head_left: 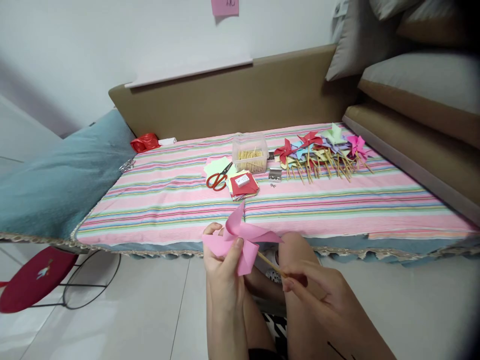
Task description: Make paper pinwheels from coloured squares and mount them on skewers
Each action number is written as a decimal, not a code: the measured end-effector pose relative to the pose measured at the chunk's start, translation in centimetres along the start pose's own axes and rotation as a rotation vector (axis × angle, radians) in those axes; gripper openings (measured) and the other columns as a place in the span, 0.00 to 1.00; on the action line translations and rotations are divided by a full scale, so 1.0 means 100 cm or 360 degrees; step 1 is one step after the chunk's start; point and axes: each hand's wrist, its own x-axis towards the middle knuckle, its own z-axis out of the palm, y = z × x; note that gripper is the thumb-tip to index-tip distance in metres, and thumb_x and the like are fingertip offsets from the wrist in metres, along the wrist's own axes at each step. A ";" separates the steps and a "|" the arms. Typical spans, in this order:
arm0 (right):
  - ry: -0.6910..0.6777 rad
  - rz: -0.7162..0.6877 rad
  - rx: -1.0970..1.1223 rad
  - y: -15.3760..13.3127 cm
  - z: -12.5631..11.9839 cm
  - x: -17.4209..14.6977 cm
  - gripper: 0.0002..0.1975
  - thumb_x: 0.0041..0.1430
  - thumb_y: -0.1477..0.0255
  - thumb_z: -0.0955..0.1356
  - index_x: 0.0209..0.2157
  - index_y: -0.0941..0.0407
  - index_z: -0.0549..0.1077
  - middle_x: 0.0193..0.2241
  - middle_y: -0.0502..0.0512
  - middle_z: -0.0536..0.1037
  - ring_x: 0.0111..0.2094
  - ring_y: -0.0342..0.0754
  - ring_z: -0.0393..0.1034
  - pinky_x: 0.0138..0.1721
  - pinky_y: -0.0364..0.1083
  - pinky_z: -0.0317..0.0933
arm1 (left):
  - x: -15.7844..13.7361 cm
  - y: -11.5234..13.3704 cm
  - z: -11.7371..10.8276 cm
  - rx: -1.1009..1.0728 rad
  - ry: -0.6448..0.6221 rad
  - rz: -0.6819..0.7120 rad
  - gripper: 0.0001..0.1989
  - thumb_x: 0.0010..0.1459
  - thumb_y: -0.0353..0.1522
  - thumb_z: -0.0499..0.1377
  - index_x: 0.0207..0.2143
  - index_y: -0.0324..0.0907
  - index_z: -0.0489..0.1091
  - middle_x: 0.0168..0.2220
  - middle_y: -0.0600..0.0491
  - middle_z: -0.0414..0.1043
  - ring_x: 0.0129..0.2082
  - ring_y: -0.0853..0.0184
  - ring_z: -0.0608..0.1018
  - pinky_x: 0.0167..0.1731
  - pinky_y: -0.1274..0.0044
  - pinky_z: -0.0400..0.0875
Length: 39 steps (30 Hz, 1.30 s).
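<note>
A pink paper pinwheel (247,232) is held over my lap, its folded blades spread out. My left hand (225,265) grips it, with the thumb pressed on the paper near the centre and the fingers behind. From under the pinwheel a thin wooden stick (270,263) slants down to the right. The lower end of that stick is pinched between the thumb and fingers of my right hand (311,287). Whether the stick is fastened to the paper is hidden behind the blades.
On the striped sofa cover (157,200) lie red-handled scissors (216,180), stacked coloured paper (243,187), a plastic box of sticks (250,155), a small box of metal pins (275,174) and a pile of several pinwheels (318,150). A red stool (37,280) stands at left.
</note>
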 end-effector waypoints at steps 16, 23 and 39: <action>-0.0011 0.0388 0.0223 0.025 0.009 0.002 0.14 0.62 0.64 0.65 0.28 0.56 0.76 0.23 0.52 0.79 0.27 0.46 0.74 0.32 0.43 0.67 | 0.009 -0.008 -0.007 0.0251 0.0174 -0.0083 0.19 0.47 0.35 0.69 0.38 0.42 0.65 0.27 0.58 0.73 0.26 0.74 0.76 0.30 0.83 0.69; -0.0025 0.0484 0.0273 0.038 0.010 -0.001 0.17 0.60 0.58 0.65 0.29 0.56 0.77 0.25 0.54 0.79 0.29 0.48 0.73 0.32 0.43 0.67 | 0.019 -0.009 -0.021 0.0225 0.0221 -0.0155 0.17 0.47 0.37 0.68 0.36 0.41 0.67 0.24 0.59 0.72 0.23 0.75 0.75 0.29 0.81 0.72; 0.0082 0.0561 0.0379 0.038 0.014 0.002 0.16 0.55 0.57 0.67 0.28 0.55 0.77 0.24 0.55 0.79 0.28 0.49 0.73 0.31 0.44 0.66 | 0.010 -0.010 -0.020 0.0515 -0.0330 -0.0505 0.18 0.47 0.34 0.69 0.38 0.41 0.66 0.27 0.57 0.75 0.24 0.74 0.76 0.31 0.80 0.74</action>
